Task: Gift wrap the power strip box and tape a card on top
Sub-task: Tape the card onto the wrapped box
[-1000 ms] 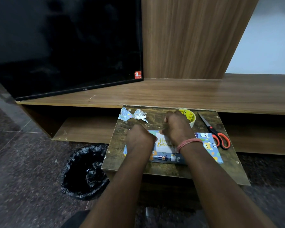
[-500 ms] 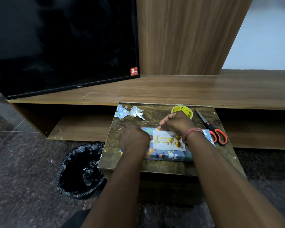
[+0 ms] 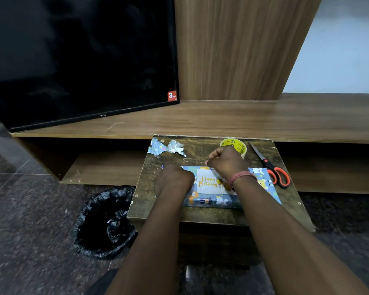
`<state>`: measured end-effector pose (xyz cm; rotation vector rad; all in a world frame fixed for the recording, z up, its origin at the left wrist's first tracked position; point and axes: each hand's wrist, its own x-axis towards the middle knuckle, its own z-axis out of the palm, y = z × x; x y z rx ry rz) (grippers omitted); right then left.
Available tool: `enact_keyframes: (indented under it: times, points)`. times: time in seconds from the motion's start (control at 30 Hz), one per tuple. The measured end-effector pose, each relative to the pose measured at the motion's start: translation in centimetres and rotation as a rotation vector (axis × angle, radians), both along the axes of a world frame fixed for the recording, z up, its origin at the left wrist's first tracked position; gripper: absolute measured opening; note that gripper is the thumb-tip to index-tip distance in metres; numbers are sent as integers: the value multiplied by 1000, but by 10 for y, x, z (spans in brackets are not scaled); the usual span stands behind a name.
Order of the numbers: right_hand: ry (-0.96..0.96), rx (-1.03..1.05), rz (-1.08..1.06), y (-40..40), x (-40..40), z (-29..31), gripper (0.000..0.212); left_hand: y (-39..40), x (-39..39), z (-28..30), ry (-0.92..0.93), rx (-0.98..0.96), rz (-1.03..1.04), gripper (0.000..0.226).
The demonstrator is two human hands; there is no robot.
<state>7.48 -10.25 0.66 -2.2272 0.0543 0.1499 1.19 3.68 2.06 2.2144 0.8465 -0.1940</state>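
At the upper left of the frame we see a dark television screen (image 3: 79,58) standing on a long wooden shelf unit (image 3: 222,118). Below it, at the lower left, a black bin bag (image 3: 103,224) sits on the dark stone floor, just beside the left edge of a small worn wooden table (image 3: 200,213) in the centre.

On the table's far left corner we note crumpled scraps of wrapping paper (image 3: 166,147). Nearer us lies the wrapped box (image 3: 213,201), covered in blue patterned paper and lying flat across the middle of the table. The left hand (image 3: 173,182) rests on the box's left end with its fingers curled under; we cannot tell from this angle whether it grips anything. On top of the box we see a white card (image 3: 209,184) lettered "Happy Birthday" in gold.

The right hand (image 3: 227,161), a pink band at its wrist, is closed with fingertips pinched together at the card's far edge; what it pinches is too small for us to make out. Directly behind this hand stands a yellow roll of tape (image 3: 235,144). At the right of the table lie orange-handled scissors (image 3: 272,168), blades pointing away towards the shelf.
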Motion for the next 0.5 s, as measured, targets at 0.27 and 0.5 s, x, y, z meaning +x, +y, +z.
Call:
enact_keyframes:
  times: [0.27,0.5]
  points:
    - [-199,-138,177,-9,-14,1,27,-3,-17,-3,-246,63,-81,27]
    - [-280,-533,293,-4,-21,-16,27,-6,-16,-13,-237,201,-162,29]
